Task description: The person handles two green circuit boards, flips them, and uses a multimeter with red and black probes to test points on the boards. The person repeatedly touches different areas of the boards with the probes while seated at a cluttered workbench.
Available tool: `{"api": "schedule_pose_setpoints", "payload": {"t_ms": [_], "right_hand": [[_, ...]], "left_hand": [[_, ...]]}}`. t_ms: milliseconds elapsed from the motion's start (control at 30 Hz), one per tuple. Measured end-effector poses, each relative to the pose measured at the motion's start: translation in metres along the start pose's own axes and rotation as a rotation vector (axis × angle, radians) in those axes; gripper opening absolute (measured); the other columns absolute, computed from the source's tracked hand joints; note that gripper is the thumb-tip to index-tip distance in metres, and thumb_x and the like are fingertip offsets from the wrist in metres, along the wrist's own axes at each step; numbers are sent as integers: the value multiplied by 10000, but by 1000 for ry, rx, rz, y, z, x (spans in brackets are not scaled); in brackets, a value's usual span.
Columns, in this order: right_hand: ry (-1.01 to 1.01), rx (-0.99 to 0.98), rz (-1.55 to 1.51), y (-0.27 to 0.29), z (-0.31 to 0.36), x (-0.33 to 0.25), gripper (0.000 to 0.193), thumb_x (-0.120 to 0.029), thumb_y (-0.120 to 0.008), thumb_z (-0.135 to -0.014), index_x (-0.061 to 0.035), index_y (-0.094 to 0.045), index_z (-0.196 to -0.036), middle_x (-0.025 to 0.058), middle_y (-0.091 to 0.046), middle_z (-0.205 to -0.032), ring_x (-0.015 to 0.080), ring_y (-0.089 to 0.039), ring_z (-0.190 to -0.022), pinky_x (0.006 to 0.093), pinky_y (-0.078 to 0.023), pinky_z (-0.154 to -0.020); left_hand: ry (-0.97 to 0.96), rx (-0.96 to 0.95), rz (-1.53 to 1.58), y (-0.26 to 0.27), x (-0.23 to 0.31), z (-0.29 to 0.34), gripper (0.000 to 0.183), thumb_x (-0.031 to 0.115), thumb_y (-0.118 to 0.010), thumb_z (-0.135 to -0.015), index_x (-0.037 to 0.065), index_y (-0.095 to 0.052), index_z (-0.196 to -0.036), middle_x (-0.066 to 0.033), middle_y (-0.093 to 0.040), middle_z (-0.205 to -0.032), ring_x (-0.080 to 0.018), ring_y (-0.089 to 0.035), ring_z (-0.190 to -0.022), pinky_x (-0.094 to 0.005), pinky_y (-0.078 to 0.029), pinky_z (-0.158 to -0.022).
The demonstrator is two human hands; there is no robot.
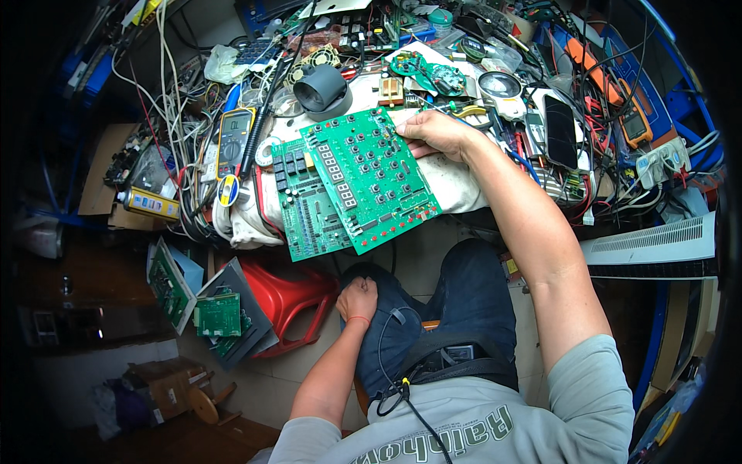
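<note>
The person's right hand (pixel 435 134) is pinching the upper right edge of a green rectangular circuit board (pixel 372 182), its thumb lying on the face and its other fingers bending under the edge. This board is carrying rows of small dark push buttons, a long black digit display (pixel 335 176) and a line of red lights near its lower edge. It is partly covering a 2nd green circuit board with black block-shaped components (pixel 311 220), which is showing along its left side; the near ends of these 2 boards are reaching out past the front of a rumpled off-white cloth (pixel 461 185) on the cluttered bench. The person's left hand (pixel 358 298) is resting on the left thigh, well below the boards, its fingers curling inward in a loose fist, and a thin red cord (pixel 358 318) is circling its wrist. Beyond the boards, a dark grey plastic cylinder (pixel 320 88) is standing on the bench. A yellow-and-grey handheld multimeter (pixel 233 139) is lying to their left, and a black rectangular phone (pixel 560 133) is lying to the right of the right hand. Below the bench, a smaller green circuit board (pixel 219 315) is lying beside a red plastic seat (pixel 292 301).
</note>
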State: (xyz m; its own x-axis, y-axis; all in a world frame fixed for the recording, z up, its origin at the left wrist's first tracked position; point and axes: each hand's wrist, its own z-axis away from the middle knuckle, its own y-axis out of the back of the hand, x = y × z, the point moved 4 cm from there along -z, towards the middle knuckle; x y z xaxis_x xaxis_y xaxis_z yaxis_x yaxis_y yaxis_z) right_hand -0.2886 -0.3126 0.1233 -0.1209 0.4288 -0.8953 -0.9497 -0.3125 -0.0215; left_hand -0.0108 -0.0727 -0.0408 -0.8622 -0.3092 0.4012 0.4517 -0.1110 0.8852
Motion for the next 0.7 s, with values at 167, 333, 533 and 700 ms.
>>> {"api": "schedule_pose_setpoints", "payload": {"t_ms": [167, 333, 533, 700], "right_hand": [[11, 4, 7, -1, 3, -1, 238, -280, -636, -999, -53, -706, -1022, 16, -716, -966, 75, -673, -802, 204, -570, -678], [-25, 58, 53, -1, 0, 0, 296, -357, -642, -995, -66, -696, -1002, -1, -684, -934, 70, -638, -793, 220, -565, -703], [28, 22, 47, -2, 0, 1, 305, -358, -644, -990, -62, -705, -1027, 14, -699, -963, 69, -632, -792, 218, -553, -706], [38, 50, 80, -3, -3, 2, 314, -358, -617, -997, -61, -715, -1020, 12, -702, -945, 72, -637, -799, 226, -550, -706]], "left_hand": [[1, 5, 13, -1, -1, 0, 348, 383, -593, -901, 76, -628, -741, -154, -678, -756, -400, -664, -775, -502, -487, -673], [6, -7, -25, -2, -2, -2, 349, 395, -588, -904, 86, -642, -751, -159, -684, -766, -405, -666, -780, -508, -490, -677], [-8, 14, -18, -1, 0, 0, 331, 368, -588, -897, 88, -618, -723, -155, -685, -772, -410, -662, -776, -518, -493, -665], [-5, 17, -15, 1, 1, 1, 332, 372, -588, -896, 89, -621, -727, -156, -687, -776, -412, -662, -777, -518, -494, -667]]}}
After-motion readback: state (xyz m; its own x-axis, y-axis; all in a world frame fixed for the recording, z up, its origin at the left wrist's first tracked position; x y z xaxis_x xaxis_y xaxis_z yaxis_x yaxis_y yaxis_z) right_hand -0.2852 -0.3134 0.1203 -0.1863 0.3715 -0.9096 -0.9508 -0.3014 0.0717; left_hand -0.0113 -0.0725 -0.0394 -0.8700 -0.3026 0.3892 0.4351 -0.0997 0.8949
